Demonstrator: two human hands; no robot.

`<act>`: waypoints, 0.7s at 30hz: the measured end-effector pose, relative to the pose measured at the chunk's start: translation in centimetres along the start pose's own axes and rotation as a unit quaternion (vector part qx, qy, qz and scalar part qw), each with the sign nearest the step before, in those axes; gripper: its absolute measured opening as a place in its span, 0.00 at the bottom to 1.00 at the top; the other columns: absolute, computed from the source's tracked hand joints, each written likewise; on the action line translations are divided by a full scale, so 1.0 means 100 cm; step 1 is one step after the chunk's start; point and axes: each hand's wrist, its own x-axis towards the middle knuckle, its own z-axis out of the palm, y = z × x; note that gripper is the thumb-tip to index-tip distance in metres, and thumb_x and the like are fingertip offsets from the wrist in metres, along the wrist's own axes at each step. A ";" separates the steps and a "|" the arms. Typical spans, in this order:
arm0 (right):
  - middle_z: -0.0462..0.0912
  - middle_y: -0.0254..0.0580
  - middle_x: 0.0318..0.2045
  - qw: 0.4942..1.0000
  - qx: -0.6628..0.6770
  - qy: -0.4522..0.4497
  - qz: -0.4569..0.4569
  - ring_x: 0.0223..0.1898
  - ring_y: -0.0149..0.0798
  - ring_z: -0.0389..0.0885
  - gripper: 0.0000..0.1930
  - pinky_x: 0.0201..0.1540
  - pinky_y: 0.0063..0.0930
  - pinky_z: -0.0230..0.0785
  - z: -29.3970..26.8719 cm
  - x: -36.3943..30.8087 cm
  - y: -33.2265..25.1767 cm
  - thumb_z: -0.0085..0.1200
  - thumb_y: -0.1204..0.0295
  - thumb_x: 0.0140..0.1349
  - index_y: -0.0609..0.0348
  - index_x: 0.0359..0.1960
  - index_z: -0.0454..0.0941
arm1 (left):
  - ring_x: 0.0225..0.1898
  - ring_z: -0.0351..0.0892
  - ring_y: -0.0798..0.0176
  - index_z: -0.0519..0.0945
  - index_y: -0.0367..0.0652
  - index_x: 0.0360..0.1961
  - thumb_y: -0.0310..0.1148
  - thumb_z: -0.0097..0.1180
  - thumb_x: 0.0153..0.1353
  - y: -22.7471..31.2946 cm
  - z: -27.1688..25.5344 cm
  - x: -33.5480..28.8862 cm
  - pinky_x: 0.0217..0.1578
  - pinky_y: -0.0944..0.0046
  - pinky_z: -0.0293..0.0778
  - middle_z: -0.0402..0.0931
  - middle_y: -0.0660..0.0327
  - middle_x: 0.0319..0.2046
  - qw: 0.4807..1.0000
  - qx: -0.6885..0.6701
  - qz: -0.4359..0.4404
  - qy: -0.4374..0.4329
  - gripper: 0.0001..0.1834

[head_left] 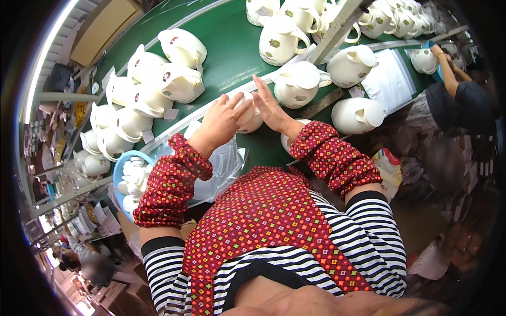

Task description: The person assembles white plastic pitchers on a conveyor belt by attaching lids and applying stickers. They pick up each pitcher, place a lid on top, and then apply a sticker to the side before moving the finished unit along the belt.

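Two hands: your left hand curves over a rounded white jug, grip unclear; your right hand extends flat beside it.
Plastic bag: clear, crinkled.

Green worktop with many white pitchers and 1 stack of white sheets.

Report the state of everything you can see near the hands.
Left hand: fingers over the jug, grip unclear
Right hand: open, fingers straight, beside the jug
Jug: partly covered, lid unclear
Next jug: standing, lid on
Left jugs: clustered
Tub: filled with white pieces
Bag: crumpled
Sheets: stacked flat
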 end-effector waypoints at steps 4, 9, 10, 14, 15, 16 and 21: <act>0.47 0.68 0.80 1.000 -0.006 0.006 0.024 0.83 0.59 0.41 0.49 0.80 0.53 0.38 -0.003 0.000 0.001 0.26 0.29 0.75 0.55 0.84 0.41 | 0.75 0.60 0.38 0.63 0.41 0.77 0.50 0.72 0.57 0.008 0.005 0.004 0.75 0.37 0.53 0.65 0.47 0.73 0.996 -0.047 -0.039 0.067 0.51; 0.48 0.65 0.80 0.998 0.036 0.009 0.057 0.84 0.57 0.41 0.50 0.79 0.55 0.39 -0.004 0.002 -0.001 0.24 0.29 0.74 0.54 0.84 0.41 | 0.74 0.60 0.36 0.64 0.34 0.73 0.54 0.70 0.59 0.033 0.058 0.032 0.75 0.36 0.53 0.66 0.39 0.68 0.968 -0.014 -0.198 0.157 0.49; 0.48 0.66 0.80 0.998 0.038 0.012 0.055 0.83 0.58 0.42 0.50 0.79 0.55 0.40 -0.005 0.002 -0.002 0.24 0.28 0.74 0.54 0.84 0.42 | 0.73 0.60 0.36 0.66 0.34 0.70 0.51 0.69 0.59 0.030 0.063 0.032 0.74 0.37 0.54 0.67 0.42 0.66 0.970 -0.039 -0.160 0.179 0.46; 0.47 0.60 0.81 0.997 0.038 0.004 0.060 0.83 0.56 0.43 0.49 0.80 0.52 0.37 -0.003 0.001 -0.001 0.22 0.29 0.75 0.54 0.84 0.41 | 0.76 0.58 0.37 0.67 0.35 0.71 0.51 0.69 0.58 -0.005 0.043 0.029 0.76 0.41 0.55 0.66 0.44 0.69 0.992 -0.065 0.049 0.098 0.46; 0.46 0.57 0.82 0.997 0.033 0.000 0.063 0.83 0.55 0.43 0.49 0.81 0.50 0.35 -0.004 0.001 -0.001 0.22 0.30 0.75 0.54 0.84 0.41 | 0.77 0.56 0.38 0.67 0.35 0.71 0.52 0.69 0.58 -0.012 0.036 0.032 0.76 0.41 0.54 0.65 0.44 0.70 0.992 -0.053 0.095 0.067 0.46; 0.46 0.57 0.82 0.997 0.038 0.005 0.065 0.83 0.55 0.43 0.49 0.81 0.51 0.35 -0.004 0.003 -0.002 0.22 0.29 0.75 0.54 0.84 0.40 | 0.77 0.55 0.38 0.67 0.35 0.71 0.53 0.69 0.58 -0.019 0.029 0.035 0.77 0.41 0.54 0.64 0.44 0.71 0.989 -0.040 0.140 0.036 0.47; 0.48 0.62 0.81 0.996 0.023 0.007 0.082 0.83 0.57 0.44 0.50 0.79 0.55 0.37 0.001 0.004 -0.007 0.23 0.28 0.74 0.54 0.84 0.42 | 0.80 0.50 0.38 0.62 0.33 0.75 0.57 0.65 0.60 -0.016 0.027 0.034 0.78 0.32 0.43 0.59 0.42 0.75 0.996 0.009 0.078 0.030 0.51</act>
